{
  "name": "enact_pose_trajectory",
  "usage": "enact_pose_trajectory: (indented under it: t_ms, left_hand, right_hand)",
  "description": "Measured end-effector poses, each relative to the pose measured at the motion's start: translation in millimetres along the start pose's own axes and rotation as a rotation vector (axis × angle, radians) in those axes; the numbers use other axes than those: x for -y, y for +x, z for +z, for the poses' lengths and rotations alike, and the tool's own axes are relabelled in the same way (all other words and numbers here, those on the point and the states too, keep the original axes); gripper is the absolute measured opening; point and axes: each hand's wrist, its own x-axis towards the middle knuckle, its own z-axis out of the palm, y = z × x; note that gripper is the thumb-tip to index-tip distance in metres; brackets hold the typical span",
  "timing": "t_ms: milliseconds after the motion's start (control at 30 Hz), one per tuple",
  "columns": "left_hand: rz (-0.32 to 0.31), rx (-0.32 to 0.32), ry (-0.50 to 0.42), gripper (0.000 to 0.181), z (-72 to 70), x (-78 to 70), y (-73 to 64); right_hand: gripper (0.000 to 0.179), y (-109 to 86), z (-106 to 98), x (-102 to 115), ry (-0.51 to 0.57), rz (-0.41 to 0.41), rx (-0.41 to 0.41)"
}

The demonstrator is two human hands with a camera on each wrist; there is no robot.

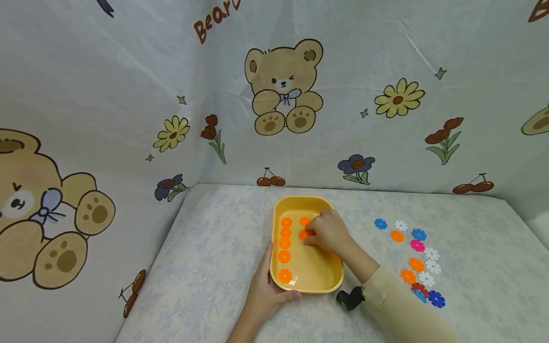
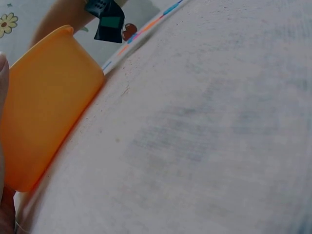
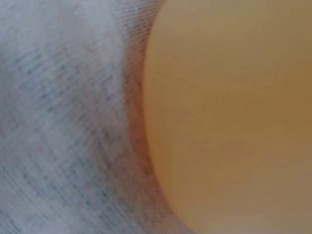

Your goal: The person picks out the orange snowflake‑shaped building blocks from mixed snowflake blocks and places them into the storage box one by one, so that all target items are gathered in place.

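A yellow tray [image 1: 306,271] lies on the table with a column of several orange flower-shaped pieces [image 1: 285,256] along its left side. My left hand [image 1: 263,297] holds its near left corner, fingers along the left side and thumb at the near edge. Inside the tray, my right hand [image 1: 330,231] pinches an orange flower-shaped piece [image 1: 303,235], partly covered by the fingers. Just beyond lies another orange piece [image 1: 305,221]. The left wrist view shows the tray's outer wall [image 2: 53,102]. Only the tray [image 3: 234,112] and cloth appear in the blurred right wrist view.
Right of the tray, loose flower-shaped pieces in blue, white, orange, pink and red lie scattered, among them a dark blue piece [image 1: 436,299]. A dark wrist device [image 1: 350,298] sits by the right sleeve. Behind the table [image 1: 206,267] hangs a bear-print cloth [image 1: 283,157].
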Motion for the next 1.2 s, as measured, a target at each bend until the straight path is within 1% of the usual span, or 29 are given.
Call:
enact_pose_trajectory:
  t_ms: [100, 200, 300, 400, 500, 633, 767, 867, 933, 1033, 1200]
  left_hand:
    - [-0.006, -0.002, 0.005, 0.124, -0.1, -0.5, -0.4]
    - [0.004, 0.0, 0.013, 0.123, -0.2, 0.1, -0.4]
    - [0.02, 0.008, 0.013, 0.123, 0.1, 1.1, -0.2]
    - [0.031, 0.012, 0.011, 0.123, 0.1, 1.4, 0.3]
    - [0.028, 0.011, -0.005, 0.125, 0.1, 0.9, 0.6]
    - [0.015, 0.009, -0.036, 0.126, -0.1, 1.5, 0.3]
    - [0.009, 0.007, -0.052, 0.127, -0.5, 1.7, -0.3]
    - [0.007, 0.005, -0.049, 0.127, -1.0, 1.7, -0.5]
    - [0.012, 0.006, -0.041, 0.127, -1.2, 2.5, -0.4]
    - [0.015, 0.009, -0.029, 0.126, -1.2, 2.9, -0.1]
    - [0.019, 0.011, -0.02, 0.126, -0.6, 1.9, -0.3]
  right_hand:
    - [0.023, -1.9, -1.2, 0.1, 0.072, -0.011, -0.046]
    - [0.028, -8.0, -4.8, -1.0, 0.197, -0.036, -0.127]
    - [0.029, -20.7, -12.8, -4.5, 0.313, -0.058, -0.198]
    - [0.03, -37.2, -22.5, -13.6, 0.368, -0.037, -0.246]
    - [0.033, -55.4, -31.3, -31.7, 0.36, 0.032, -0.26]
    - [0.04, -79.2, -36.2, -71.6, 0.293, 0.14, -0.239]
    - [0.052, -102.0, -38.8, -114.5, 0.224, 0.28, -0.123]
    - [0.06, -117.5, -36.1, -139.3, 0.188, 0.367, -0.033]
    - [0.061, -125.8, -30.9, -152.0, 0.16, 0.383, -0.008]
    - [0.059, -133.8, -24.0, -164.3, 0.143, 0.39, 0.004]
    - [0.055, -137.7, -19.6, -169.5, 0.143, 0.394, -0.001]
